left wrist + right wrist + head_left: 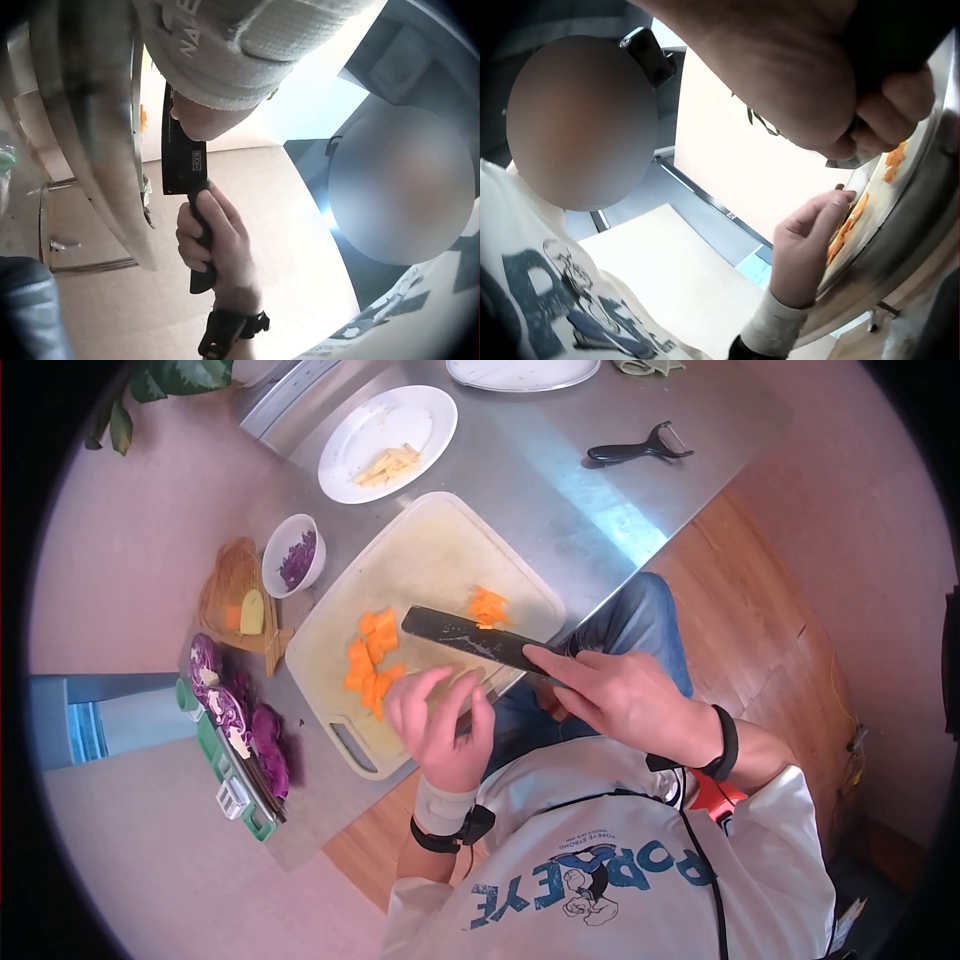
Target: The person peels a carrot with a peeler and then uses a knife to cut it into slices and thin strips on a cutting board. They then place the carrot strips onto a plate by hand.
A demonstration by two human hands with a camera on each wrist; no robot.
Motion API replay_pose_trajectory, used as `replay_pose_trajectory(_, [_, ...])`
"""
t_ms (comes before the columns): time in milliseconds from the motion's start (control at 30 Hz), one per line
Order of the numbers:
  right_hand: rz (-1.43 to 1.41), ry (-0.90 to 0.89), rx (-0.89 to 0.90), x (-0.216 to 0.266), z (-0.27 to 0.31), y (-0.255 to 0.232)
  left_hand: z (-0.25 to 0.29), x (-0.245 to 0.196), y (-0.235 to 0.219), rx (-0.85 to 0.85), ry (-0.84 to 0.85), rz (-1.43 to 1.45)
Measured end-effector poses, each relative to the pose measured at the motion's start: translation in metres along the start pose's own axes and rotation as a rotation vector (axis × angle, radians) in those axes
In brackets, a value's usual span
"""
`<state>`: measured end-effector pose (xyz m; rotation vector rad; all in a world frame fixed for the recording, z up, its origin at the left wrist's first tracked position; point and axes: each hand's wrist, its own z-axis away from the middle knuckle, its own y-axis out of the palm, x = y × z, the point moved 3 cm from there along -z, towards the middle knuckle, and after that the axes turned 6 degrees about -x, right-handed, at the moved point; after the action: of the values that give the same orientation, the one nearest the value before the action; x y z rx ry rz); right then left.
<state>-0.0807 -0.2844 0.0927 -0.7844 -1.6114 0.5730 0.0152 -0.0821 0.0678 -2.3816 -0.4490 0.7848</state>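
My right hand [640, 700] grips the handle of a black broad-bladed kitchen knife [460, 637], which is held over the cutting board [440, 540]. In the left wrist view its dark handle and blade [184, 161] show, with the fingers wrapped round the handle. My left hand [440, 730] is raised near the board's front edge, its fingers loosely bent and nothing seen in them. Orange slices [370, 655] lie on the board just beyond that hand. A small heap of orange shreds [488, 606] sits by the blade, partly covered by it.
A white plate with pale strips [390, 464] and a bowl of shredded purple cabbage [297, 560] stand beyond the board. At left are a wooden basket [228, 585], cut purple cabbage [225, 705] and a green slicer [225, 780]. A black peeler [640, 448] lies at right.
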Motion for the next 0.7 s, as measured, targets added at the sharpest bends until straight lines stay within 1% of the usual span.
replay_pose_trajectory(33, [-0.005, 0.004, -0.004, -0.001, 0.001, 0.002, -0.001, -0.002, -0.004, -0.051, -0.026, -0.006])
replay_pose_trajectory(67, [0.045, -0.023, -0.019, -0.001, 0.003, 0.003, -0.005, -0.005, -0.005, -0.045, -0.023, -0.007])
replay_pose_trajectory(133, [0.091, -0.050, -0.033, -0.001, 0.005, 0.004, -0.016, -0.009, -0.006, -0.116, -0.026, -0.027])
replay_pose_trajectory(167, [0.129, -0.074, -0.041, 0.000, 0.006, 0.005, -0.022, -0.010, -0.005, -0.114, -0.025, -0.031])
replay_pose_trajectory(233, [0.166, -0.100, -0.050, 0.000, 0.008, 0.006, -0.034, -0.012, 0.000, 0.022, 0.055, -0.086])
replay_pose_trajectory(267, [0.187, -0.100, -0.036, 0.000, 0.009, 0.007, -0.036, -0.010, 0.003, 0.022, 0.056, -0.088])
replay_pose_trajectory(333, [0.208, -0.095, -0.029, -0.002, 0.011, 0.008, -0.037, -0.008, 0.011, 0.119, 0.092, -0.116])
replay_pose_trajectory(533, [0.249, -0.105, -0.028, -0.004, 0.013, 0.008, -0.045, -0.006, 0.021, 0.233, 0.092, -0.163])
replay_pose_trajectory(667, [0.280, -0.122, -0.052, -0.005, 0.014, 0.012, -0.049, -0.003, 0.024, 0.259, 0.096, -0.194])
replay_pose_trajectory(700, [0.284, -0.130, -0.065, -0.006, 0.014, 0.013, -0.050, -0.003, 0.022, 0.241, 0.085, -0.174])
